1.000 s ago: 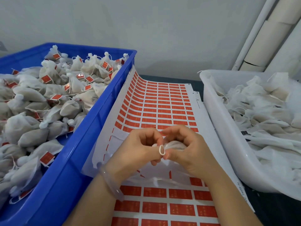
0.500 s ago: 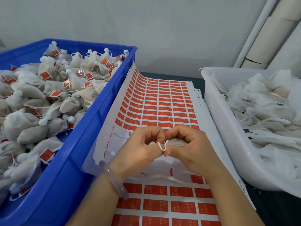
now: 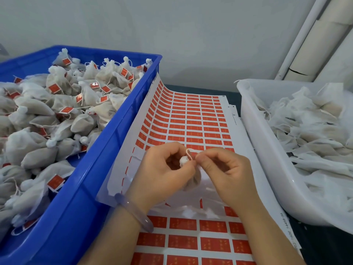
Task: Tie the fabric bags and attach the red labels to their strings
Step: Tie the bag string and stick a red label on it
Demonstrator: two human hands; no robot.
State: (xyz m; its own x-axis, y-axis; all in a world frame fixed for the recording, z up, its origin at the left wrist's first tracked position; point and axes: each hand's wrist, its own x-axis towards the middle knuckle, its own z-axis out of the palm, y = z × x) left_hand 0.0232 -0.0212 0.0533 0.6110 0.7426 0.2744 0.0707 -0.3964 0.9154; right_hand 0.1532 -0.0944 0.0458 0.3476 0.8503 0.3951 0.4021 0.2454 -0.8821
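A small white fabric bag (image 3: 194, 180) hangs between my two hands over the sheet of red labels (image 3: 193, 119). My left hand (image 3: 164, 171) grips its gathered white top. My right hand (image 3: 227, 169) pinches the thin white string (image 3: 189, 153), which loops up from the bag's neck. The bag's lower part shows beige between the palms; the rest is hidden by my fingers. A clear bangle sits on my left wrist.
A blue crate (image 3: 80, 188) on the left holds several tied bags with red labels. A white tub (image 3: 267, 159) on the right holds several untied white bags. More label rows (image 3: 191, 241) lie near me. Pale pipes (image 3: 313, 44) stand at the back right.
The hands have spread slightly apart. The small string loop at my fingertips is now drawn up and out by the right hand, and the bag's bunched top shows in the left hand.
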